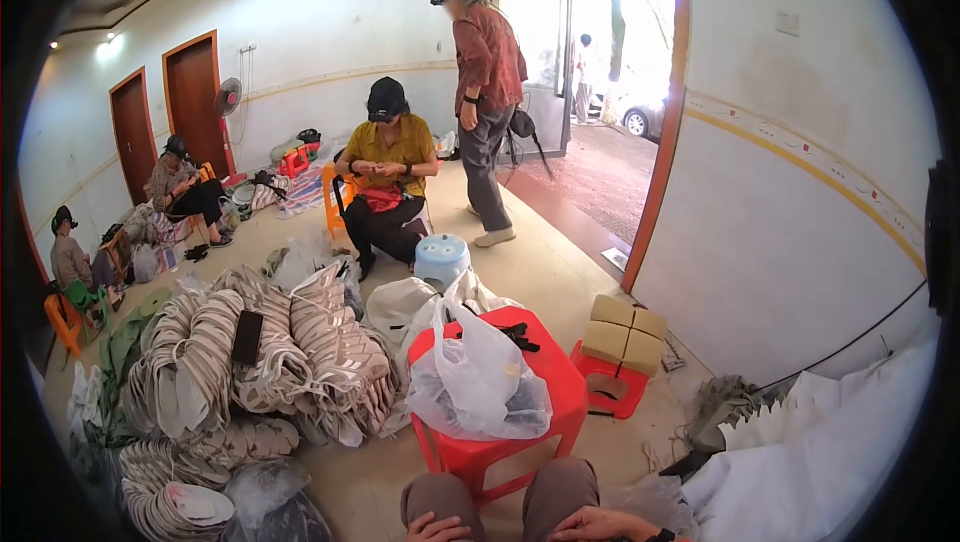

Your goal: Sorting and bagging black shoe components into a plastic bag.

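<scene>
My left hand (437, 527) rests on my left knee at the bottom edge, fingers curled, holding nothing. Over my right knee lies my right hand (598, 525), flat, fingers apart, empty, with a dark band at the wrist. Just beyond my knees stands a red plastic stool (556, 392). On it sits a clear plastic bag (478, 377) with dark pieces inside, and behind the bag a small black item (518, 334).
A big heap of pale sole-shaped pieces (260, 362) with a black phone on it fills the left floor. A small red stool with tan foam blocks (622, 337) stands right. White sheets (830, 442) pile at right. Several people sit or stand farther back, near a blue stool (441, 257).
</scene>
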A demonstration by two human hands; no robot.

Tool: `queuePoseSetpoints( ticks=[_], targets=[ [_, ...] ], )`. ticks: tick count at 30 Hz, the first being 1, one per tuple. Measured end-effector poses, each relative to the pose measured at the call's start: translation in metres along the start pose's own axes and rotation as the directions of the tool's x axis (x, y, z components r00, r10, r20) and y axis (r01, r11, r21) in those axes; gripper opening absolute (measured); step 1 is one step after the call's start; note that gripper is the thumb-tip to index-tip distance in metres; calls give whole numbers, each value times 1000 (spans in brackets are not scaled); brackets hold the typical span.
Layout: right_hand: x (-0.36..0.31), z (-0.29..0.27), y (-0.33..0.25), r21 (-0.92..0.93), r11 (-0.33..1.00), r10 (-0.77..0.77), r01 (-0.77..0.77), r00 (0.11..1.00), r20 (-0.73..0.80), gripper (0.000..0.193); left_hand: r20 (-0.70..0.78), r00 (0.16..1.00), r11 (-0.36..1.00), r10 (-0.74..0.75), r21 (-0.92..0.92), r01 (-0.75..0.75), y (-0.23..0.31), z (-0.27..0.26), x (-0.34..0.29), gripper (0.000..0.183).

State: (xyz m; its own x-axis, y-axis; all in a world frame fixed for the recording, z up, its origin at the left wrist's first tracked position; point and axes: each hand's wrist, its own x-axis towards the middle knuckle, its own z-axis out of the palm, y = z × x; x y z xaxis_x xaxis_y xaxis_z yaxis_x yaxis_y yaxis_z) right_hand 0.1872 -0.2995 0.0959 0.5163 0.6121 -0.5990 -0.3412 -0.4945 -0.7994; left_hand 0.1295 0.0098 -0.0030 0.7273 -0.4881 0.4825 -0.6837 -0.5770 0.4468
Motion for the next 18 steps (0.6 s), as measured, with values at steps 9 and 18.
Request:
queuePoseSetpoints(
  ticks=[9, 18],
  targets=[
    [-1, 7, -9, 6, 1000, 8, -7, 992, -122, 27, 9, 1000, 1000, -10, -8, 10, 0, 2, 5, 24],
    [4, 12, -11, 2, 1000, 31, -31, 995, -92, 29, -27, 999, 999, -41, 19, 42, 0, 2, -5, 25]
  ],
)
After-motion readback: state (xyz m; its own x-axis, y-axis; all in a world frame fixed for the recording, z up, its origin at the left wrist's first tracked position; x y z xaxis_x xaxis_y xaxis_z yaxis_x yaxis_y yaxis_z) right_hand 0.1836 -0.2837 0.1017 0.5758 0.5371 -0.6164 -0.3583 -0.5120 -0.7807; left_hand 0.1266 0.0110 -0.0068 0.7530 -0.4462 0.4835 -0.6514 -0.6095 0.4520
